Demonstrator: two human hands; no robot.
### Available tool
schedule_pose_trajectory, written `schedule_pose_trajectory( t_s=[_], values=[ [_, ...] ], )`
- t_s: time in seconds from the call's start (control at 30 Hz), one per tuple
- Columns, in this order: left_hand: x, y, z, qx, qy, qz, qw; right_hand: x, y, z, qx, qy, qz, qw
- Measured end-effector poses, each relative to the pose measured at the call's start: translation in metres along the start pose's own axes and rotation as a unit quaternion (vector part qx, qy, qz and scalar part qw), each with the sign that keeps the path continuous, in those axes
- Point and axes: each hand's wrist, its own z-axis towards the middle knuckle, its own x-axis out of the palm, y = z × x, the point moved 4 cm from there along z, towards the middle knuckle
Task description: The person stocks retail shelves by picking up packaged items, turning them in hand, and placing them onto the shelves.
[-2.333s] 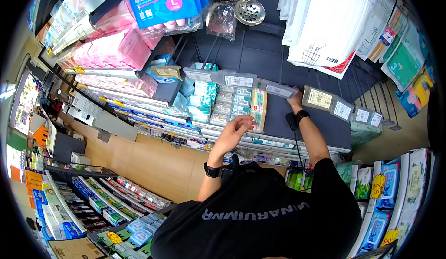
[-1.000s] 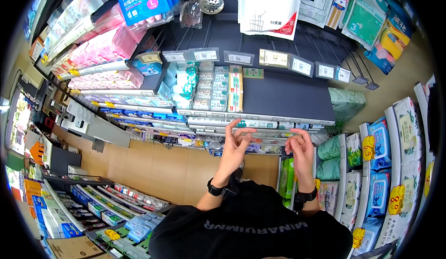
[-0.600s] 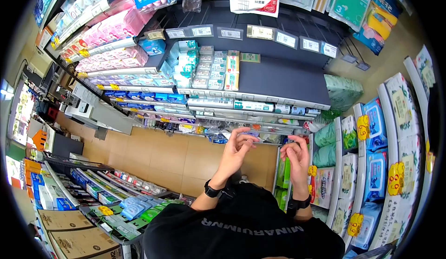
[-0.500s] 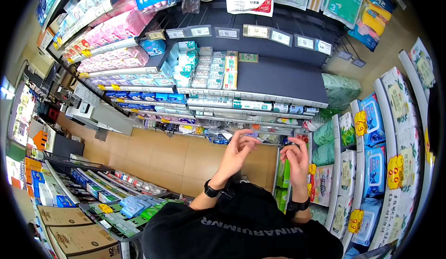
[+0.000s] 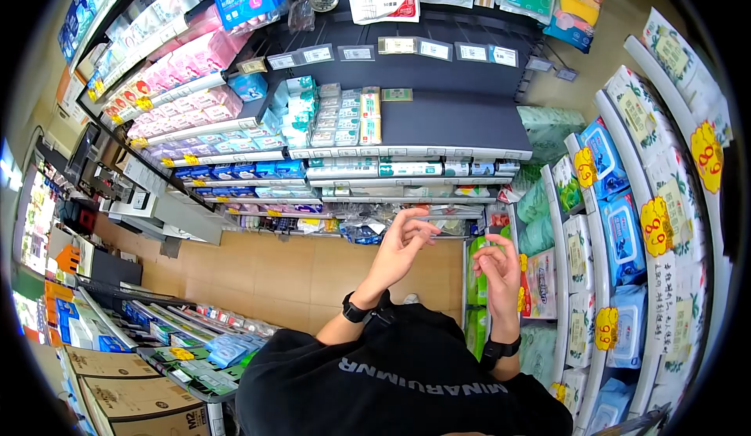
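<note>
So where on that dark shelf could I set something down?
The shelf is bare from the yellow packs to its right end near the green bundle, save a card at the back. Left of the yellow packs, white boxes and teal packs crowd it.

Small packets [image 5: 338, 122] on the shelf [image 5: 454, 125] before the hands [image 5: 397, 253]; wipes packs [image 5: 623, 236] at right; boxes [image 5: 134, 393] at left

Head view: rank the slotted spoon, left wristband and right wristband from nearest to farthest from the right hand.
1. Right wristband: just below the right hand.
2. Left wristband: across, to the left.
3. Slotted spoon: hanging, upper left.
</note>
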Motion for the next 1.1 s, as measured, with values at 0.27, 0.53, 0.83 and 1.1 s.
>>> schedule_pose_trajectory(
  t_s=[0.27, 0.53, 0.83, 1.1],
  values=[
    [-0.003, -0.005, -0.047, -0.009, 0.004, -0.005, 1.0, 0.024, 0.004, -0.045, 0.011, 0.032, 0.013, 0.999],
    [0.005, -0.011, -0.087, -0.01, 0.057, -0.007, 0.998, 0.024, 0.018, -0.11, -0.013, -0.013, -0.009, 1.0],
    [0.047, 0.007, -0.162, -0.038, 0.136, -0.021, 0.99, 0.012, 0.007, -0.227, -0.016, -0.099, -0.023, 0.995],
    [0.112, 0.022, -0.232, -0.091, 0.251, -0.036, 0.963, -0.013, 0.003, -0.345, -0.043, -0.226, -0.02, 0.973]
  ],
)
